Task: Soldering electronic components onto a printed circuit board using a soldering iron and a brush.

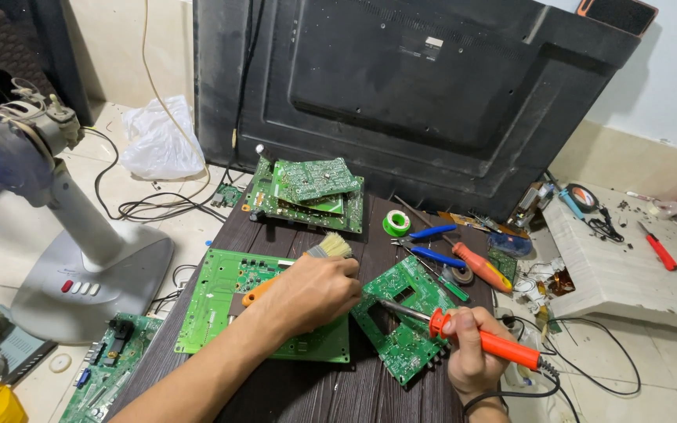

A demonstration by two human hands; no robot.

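My left hand (pixel 313 293) is closed around an orange-handled paint brush (pixel 329 247), whose pale bristles point up and away over a large green circuit board (pixel 221 301) on the dark table (pixel 315 392). My right hand (pixel 472 352) grips an orange soldering iron (pixel 503 347) low at the right. Its metal tip (pixel 389 305) rests on a smaller green circuit board (pixel 405 317) that lies tilted between my two hands.
A stack of green boards (pixel 311 192) lies at the table's far end, before a big black television back panel (pixel 425 86). Blue-handled pliers (pixel 432 243), a screwdriver (pixel 481 266) and a green tape roll (pixel 396 223) lie to the right. A grey fan base (pixel 92 274) stands left.
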